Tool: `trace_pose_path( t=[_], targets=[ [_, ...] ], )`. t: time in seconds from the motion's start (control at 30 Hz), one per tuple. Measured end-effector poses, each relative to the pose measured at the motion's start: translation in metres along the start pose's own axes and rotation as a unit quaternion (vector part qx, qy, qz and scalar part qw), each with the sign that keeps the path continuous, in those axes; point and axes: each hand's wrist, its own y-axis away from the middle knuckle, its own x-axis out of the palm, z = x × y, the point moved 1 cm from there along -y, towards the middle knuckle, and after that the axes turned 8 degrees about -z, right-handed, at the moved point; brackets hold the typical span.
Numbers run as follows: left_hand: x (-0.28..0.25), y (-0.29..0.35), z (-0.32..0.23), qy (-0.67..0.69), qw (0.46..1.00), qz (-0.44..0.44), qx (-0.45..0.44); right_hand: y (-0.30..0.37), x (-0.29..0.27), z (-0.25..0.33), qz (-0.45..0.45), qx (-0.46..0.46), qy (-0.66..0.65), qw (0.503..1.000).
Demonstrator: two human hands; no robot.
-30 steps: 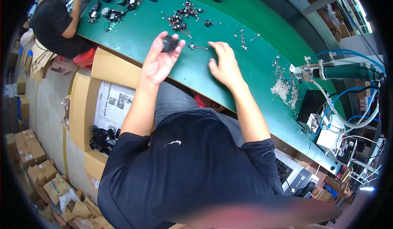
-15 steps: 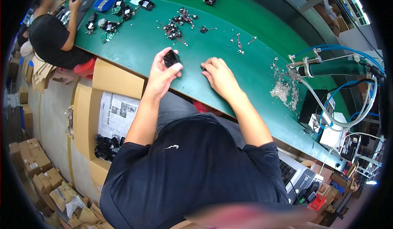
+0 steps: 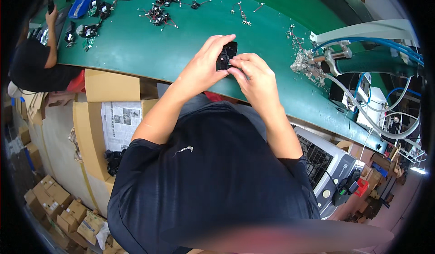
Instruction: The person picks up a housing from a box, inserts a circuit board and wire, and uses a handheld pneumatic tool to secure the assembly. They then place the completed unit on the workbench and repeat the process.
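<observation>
My left hand [image 3: 205,67] grips a small black plastic housing [image 3: 226,56] by its side, fingers curled over the far edge and thumb beneath. The housing's hollow side shows, with small details inside too fine to name. My right hand [image 3: 259,79] is closed in a pinch against the housing's right part. Whatever lies between those fingertips is hidden. Both hands are over the near edge of the green workbench [image 3: 122,50]. Beyond them lie heaps of small black parts with red and white wires [image 3: 157,16].
A pile of tiny pale pieces [image 3: 300,63] lies right, beside a clamped metal fixture [image 3: 333,60] with blue and clear hoses. A blue bin [image 3: 80,5] stands far left, near a seated co-worker [image 3: 31,65]. An open cardboard box [image 3: 86,136] adjoins the bench at left.
The view has turned to the right. My left hand has brought the housing rightward, and my right hand, formerly apart over the bench, now meets it with its fingertips.
</observation>
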Motion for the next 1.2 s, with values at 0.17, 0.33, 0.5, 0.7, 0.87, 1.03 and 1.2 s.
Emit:
trace_pose_path(
  t=[0.17, 0.33, 0.5, 0.7, 0.87, 1.03, 1.2],
  targets=[
    [0.005, 0.002, -0.003, -0.051, 0.995, -0.029, 0.083, 0.003, 0.002, -0.001, -0.001, -0.009, 0.019, 1.000],
    [0.005, 0.005, -0.006, -0.038, 0.996, -0.016, 0.078, 0.004, 0.001, -0.005, 0.008, -0.013, 0.008, 1.000],
    [0.008, 0.006, -0.013, -0.034, 0.997, -0.003, 0.074, 0.002, 0.000, -0.003, 0.020, 0.010, 0.005, 1.000],
    [0.013, 0.004, -0.008, -0.041, 0.996, -0.009, 0.079, -0.001, -0.007, -0.002, 0.024, 0.008, 0.061, 0.998],
    [0.016, -0.003, -0.001, -0.102, 0.981, -0.033, 0.161, -0.001, -0.012, -0.002, 0.021, 0.017, 0.081, 0.996],
    [0.018, -0.005, -0.001, -0.094, 0.982, -0.027, 0.162, 0.001, -0.014, -0.005, 0.033, 0.011, 0.103, 0.994],
    [0.021, -0.007, -0.001, -0.071, 0.985, -0.027, 0.156, 0.001, -0.016, -0.002, 0.017, 0.027, 0.115, 0.993]
  ],
)
